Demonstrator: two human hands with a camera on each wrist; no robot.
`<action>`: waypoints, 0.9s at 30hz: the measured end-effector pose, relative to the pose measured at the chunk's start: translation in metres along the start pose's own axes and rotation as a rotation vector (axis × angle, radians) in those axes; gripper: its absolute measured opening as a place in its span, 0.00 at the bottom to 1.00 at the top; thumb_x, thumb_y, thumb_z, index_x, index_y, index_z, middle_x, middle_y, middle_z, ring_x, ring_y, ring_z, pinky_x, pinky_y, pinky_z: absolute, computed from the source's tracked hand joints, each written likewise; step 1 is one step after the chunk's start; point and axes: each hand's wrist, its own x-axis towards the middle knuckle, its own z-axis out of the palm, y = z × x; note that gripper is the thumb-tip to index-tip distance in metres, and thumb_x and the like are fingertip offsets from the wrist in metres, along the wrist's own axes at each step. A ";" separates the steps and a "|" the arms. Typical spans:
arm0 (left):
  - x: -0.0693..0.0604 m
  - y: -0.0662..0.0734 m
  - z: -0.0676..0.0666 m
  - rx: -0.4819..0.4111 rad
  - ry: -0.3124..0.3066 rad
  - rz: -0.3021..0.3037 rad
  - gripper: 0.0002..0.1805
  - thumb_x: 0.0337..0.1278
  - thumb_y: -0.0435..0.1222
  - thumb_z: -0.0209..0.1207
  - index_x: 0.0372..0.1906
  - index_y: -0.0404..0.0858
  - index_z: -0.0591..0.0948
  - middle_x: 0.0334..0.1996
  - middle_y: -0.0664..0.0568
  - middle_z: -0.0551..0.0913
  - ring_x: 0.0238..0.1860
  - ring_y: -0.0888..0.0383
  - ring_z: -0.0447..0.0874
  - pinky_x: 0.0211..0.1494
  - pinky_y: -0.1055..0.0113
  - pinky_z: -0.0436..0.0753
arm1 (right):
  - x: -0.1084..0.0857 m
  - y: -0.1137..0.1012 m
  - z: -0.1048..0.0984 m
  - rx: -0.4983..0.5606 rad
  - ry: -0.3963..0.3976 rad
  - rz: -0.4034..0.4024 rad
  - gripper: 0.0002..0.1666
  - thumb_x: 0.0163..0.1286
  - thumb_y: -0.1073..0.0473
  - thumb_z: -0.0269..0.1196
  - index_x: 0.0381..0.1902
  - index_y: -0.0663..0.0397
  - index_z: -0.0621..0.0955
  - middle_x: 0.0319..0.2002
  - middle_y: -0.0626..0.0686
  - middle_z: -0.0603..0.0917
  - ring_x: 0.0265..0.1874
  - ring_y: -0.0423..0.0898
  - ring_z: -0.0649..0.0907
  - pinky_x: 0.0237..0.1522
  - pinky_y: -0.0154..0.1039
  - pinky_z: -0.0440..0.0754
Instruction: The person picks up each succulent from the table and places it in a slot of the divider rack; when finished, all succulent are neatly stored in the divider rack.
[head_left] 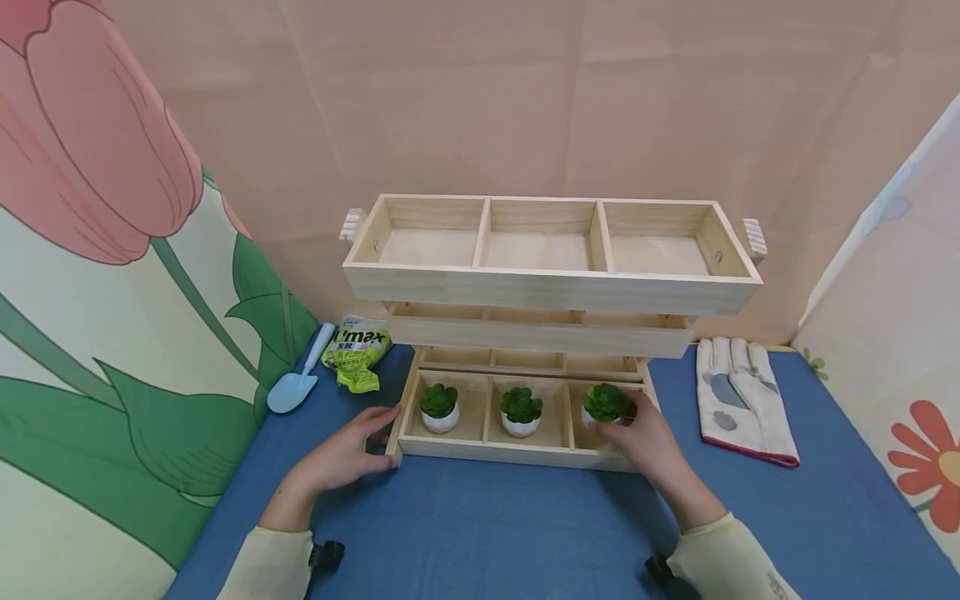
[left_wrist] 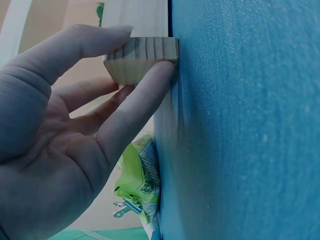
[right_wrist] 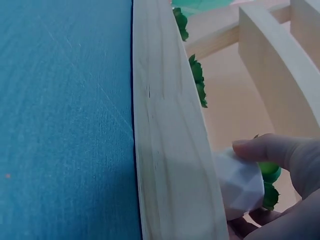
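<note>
My right hand (head_left: pixel 637 429) grips the white faceted pot (right_wrist: pixel 240 182) of a small potted succulent (head_left: pixel 606 403) in the right compartment of the lowest wooden tray. Two more succulents, the left one (head_left: pixel 439 407) and the middle one (head_left: pixel 521 410), sit in the other two compartments. At the stand's left front corner, my left hand (head_left: pixel 347 450) pinches the end of a wooden base rail (left_wrist: pixel 142 60) between thumb and fingers. The tiered wooden planter stand (head_left: pixel 555 287) has two upper trays; the top one holds nothing.
Left of the stand lie a light-blue hand trowel (head_left: pixel 296 383) and a green bag (head_left: pixel 358 354) marked "max". A pair of white gardening gloves (head_left: pixel 746 400) with red cuffs lies to the right. Blue cloth (head_left: pixel 480 533) covers the table.
</note>
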 end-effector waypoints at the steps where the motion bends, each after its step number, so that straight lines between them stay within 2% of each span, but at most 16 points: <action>1: 0.000 0.000 0.000 -0.001 0.001 0.001 0.49 0.62 0.37 0.72 0.84 0.36 0.61 0.80 0.35 0.63 0.66 0.39 0.82 0.57 0.52 0.87 | 0.002 0.000 0.001 -0.006 -0.002 -0.001 0.52 0.68 0.49 0.75 0.78 0.70 0.64 0.66 0.70 0.77 0.58 0.60 0.82 0.50 0.45 0.84; 9: 0.001 -0.002 0.000 -0.002 0.001 0.001 0.49 0.62 0.38 0.72 0.84 0.36 0.62 0.80 0.35 0.63 0.66 0.40 0.82 0.55 0.54 0.86 | 0.014 0.006 0.005 -0.015 -0.019 -0.018 0.46 0.67 0.52 0.75 0.76 0.65 0.70 0.62 0.69 0.80 0.53 0.57 0.83 0.44 0.41 0.83; 18: 0.001 -0.001 0.002 -0.002 -0.011 0.015 0.49 0.63 0.39 0.72 0.85 0.36 0.61 0.80 0.34 0.63 0.66 0.40 0.83 0.54 0.57 0.87 | 0.019 0.004 0.007 -0.082 -0.032 -0.058 0.40 0.65 0.54 0.77 0.70 0.67 0.76 0.58 0.68 0.83 0.50 0.56 0.85 0.44 0.44 0.84; 23: 0.000 -0.001 0.000 0.001 -0.012 0.020 0.50 0.62 0.39 0.72 0.85 0.36 0.61 0.80 0.33 0.63 0.65 0.40 0.83 0.54 0.56 0.87 | 0.022 0.004 0.009 -0.090 -0.039 -0.065 0.42 0.64 0.56 0.77 0.71 0.68 0.75 0.60 0.70 0.82 0.53 0.59 0.85 0.49 0.50 0.86; 27: 0.000 0.000 0.000 -0.004 -0.007 0.019 0.50 0.62 0.38 0.72 0.85 0.36 0.61 0.80 0.34 0.63 0.66 0.40 0.83 0.56 0.54 0.87 | 0.024 0.004 0.009 -0.106 -0.043 -0.072 0.45 0.64 0.56 0.77 0.73 0.69 0.72 0.65 0.73 0.79 0.59 0.65 0.83 0.57 0.58 0.85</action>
